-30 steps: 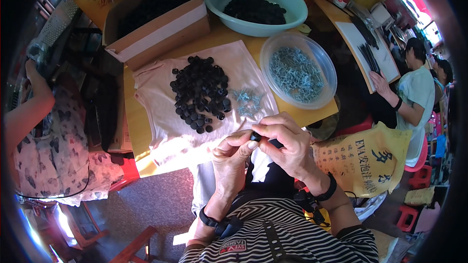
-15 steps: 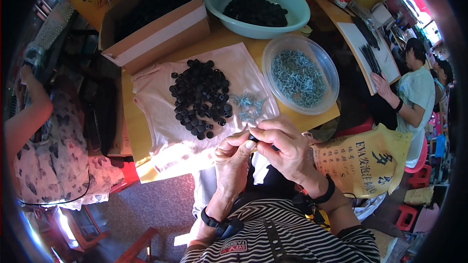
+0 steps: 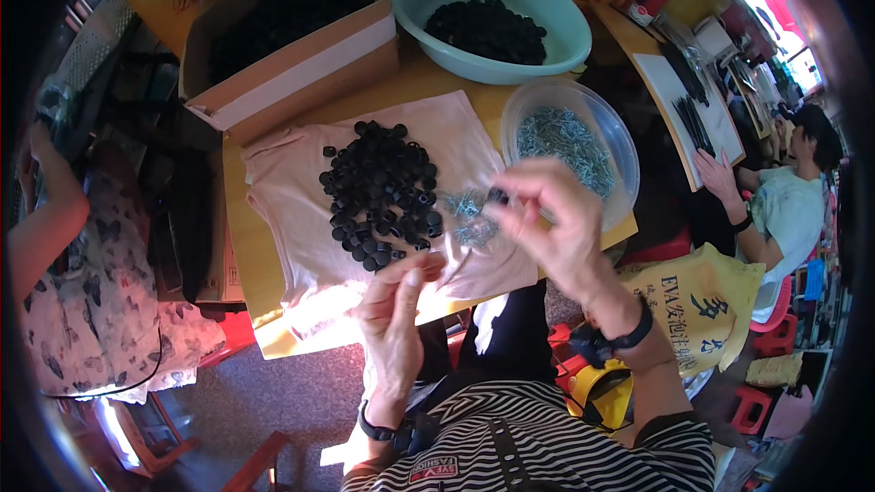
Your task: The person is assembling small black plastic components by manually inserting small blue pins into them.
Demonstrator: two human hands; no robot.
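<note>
One small black cylindrical cap [image 3: 497,195] sits pinched in our right hand [image 3: 561,223] near loose silvery metal screws [image 3: 471,231]; whether our left hand [image 3: 392,310], fingers close together, holds anything we cannot tell; a slackening pinch could drop the cap among them.

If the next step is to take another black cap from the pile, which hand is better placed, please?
Probably the left hand: it is close to the pile, and I see no cap in it. The right hand holds a black cap.
</note>
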